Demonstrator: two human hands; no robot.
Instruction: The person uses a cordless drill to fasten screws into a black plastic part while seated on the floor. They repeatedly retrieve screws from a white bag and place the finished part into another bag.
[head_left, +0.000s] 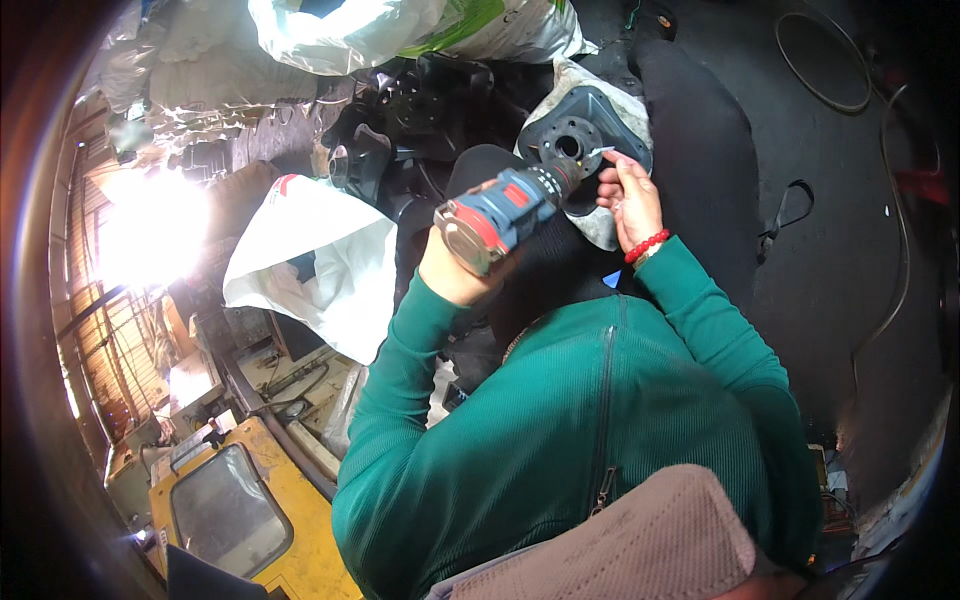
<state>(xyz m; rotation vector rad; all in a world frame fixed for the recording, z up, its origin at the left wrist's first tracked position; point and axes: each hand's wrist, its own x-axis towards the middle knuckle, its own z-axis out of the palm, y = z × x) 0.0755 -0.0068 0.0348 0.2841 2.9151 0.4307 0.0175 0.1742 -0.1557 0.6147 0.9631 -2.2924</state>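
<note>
My left hand (450,272) is wrapped round the grip of a blue and red cordless drill (503,212). The drill's chuck reaches up and right, to the edge of a black part (592,108) with a round, holed flange. Whether the drill's tip touches the flange cannot be made out. Beside the flange, on its right, the thumb and fingers of my right hand (632,205) pinch a small, thin, pale piece (602,151). A whitish cloth or sack (600,236) lies under the black part, between my dark-trousered legs.
An open white sack (330,245) stands at my left. More black moulded parts (410,108) are piled beyond it, below a white and green sack (510,30). A yellow machine cover (300,555) is at lower left. A wire loop (868,85) and dark strap (790,210) lie at right.
</note>
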